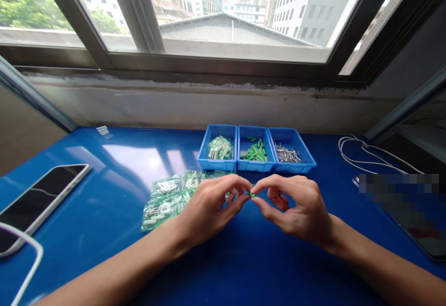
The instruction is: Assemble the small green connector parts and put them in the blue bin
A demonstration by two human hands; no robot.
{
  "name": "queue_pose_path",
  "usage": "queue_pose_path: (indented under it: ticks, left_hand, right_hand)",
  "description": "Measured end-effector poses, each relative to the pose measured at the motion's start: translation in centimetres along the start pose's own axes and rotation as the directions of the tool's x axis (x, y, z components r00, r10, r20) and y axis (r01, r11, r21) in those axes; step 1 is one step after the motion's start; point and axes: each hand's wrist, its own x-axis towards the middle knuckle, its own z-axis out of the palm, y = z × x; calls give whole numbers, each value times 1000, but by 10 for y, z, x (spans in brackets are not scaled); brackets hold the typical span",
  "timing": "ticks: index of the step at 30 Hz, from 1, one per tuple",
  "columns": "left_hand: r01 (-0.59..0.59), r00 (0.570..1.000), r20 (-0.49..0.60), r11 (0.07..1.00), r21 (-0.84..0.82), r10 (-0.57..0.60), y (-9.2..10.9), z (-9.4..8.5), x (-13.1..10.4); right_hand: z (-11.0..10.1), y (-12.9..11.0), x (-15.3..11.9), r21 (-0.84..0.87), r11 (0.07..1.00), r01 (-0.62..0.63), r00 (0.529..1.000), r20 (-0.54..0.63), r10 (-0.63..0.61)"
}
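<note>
- A small green piece (251, 195) is held in the gap where two bare hands meet, over the middle of a blue table (223, 273)
- The left hand (208, 206) reaches it from the left, thumb and forefinger pinched on it; the right hand (300, 203) meets it from the right, its thumb and forefinger closed on the other side
- Neither hand is nearer: both sets of fingertips touch the piece, and they hide so much that its long axis cannot be told
- Just beyond the hands, three blue bins stand side by side: the left bin (216, 165) holds a bagged pale bundle, the middle bin (255, 167) loose green pieces, the right bin (296, 168) metal screws or pins
- Green-tinted packets (162, 207) lie beside the left hand
- A phone (43, 199) lies far left, a white cable (351, 161) far right, and a window (223, 59) rises behind
</note>
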Motion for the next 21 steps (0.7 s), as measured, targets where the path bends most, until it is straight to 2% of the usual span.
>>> queue_pose_path:
  ticks: [3, 6, 8, 11, 14, 17, 19, 21]
  left_hand:
    - [28, 998, -64, 1000, 1, -28, -1, -1, 1]
    - [125, 979, -162, 992, -25, -127, -1, -4, 4]
    - [178, 964, -192, 983, -46, -184, -1, -7, 6]
    - [213, 954, -201, 975, -61, -221, -1, -8, 7]
    - [225, 954, -186, 972, -67, -234, 0, -7, 7]
    - [216, 962, -156, 974, -69, -225, -1, -6, 6]
    - [209, 966, -138, 976, -67, -216, -1, -6, 6]
    - [203, 969, -130, 977, -64, -210, -1, -5, 6]
  right_hand:
    - [-3, 4, 4, -56, 998, -15, 998, -54, 11]
    - [-12, 18, 14, -128, 984, -123, 983, -152, 103]
    - [-18, 29, 20, -187, 965, -186, 974, -161, 157]
    - [-22, 38, 22, -271, 947, -175, 985, -56, 166]
    - [-16, 36, 16, -255, 953, -161, 976, 105, 193]
    - [-5, 33, 10, -272, 934, -229, 905, 293, 308]
    - [3, 33, 9, -314, 909, -275, 855, 353, 380]
    - [8, 34, 9, -337, 895, -294, 831, 373, 413]
